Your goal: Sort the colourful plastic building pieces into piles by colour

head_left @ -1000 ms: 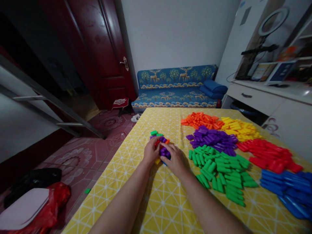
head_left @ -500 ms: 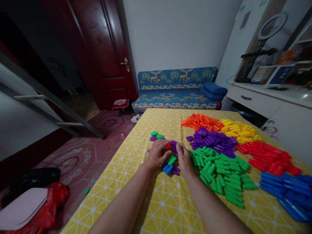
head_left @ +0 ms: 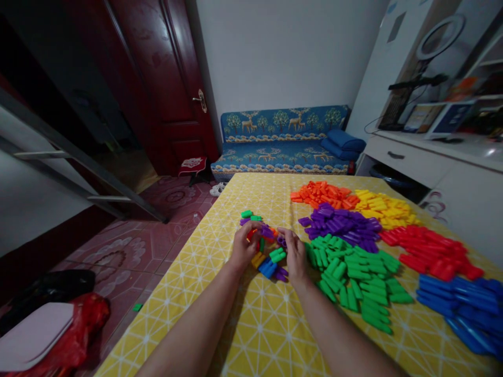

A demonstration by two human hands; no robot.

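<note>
My left hand [head_left: 245, 243] is curled round a joined group of plastic building blocks; purple blocks [head_left: 268, 231] and a bit of red show at its fingers. Between the fingertips of my right hand [head_left: 295, 255] is a purple block [head_left: 282, 241], its round open ends facing left. Just below lie joined blocks: green [head_left: 277, 255], blue [head_left: 268, 268], yellow-orange [head_left: 258, 259] and purple. Behind my left hand, green blocks [head_left: 255, 218] and a purple one sit on the cloth. My fingers partly hide the pieces they hold.
Right of my hands lie heaps of blocks: green [head_left: 353, 267], purple [head_left: 341, 225], orange [head_left: 324, 195], yellow [head_left: 387, 209], red [head_left: 432, 251] and blue [head_left: 463, 303]. A yellow patterned cloth [head_left: 184, 309] covers the table. Beyond stands a blue sofa [head_left: 283, 141]; a white cabinet [head_left: 440, 167] is at right.
My hands have moved slightly apart. The purple block in my right hand has turned so its round ends show, and more of the blocks below are uncovered.
</note>
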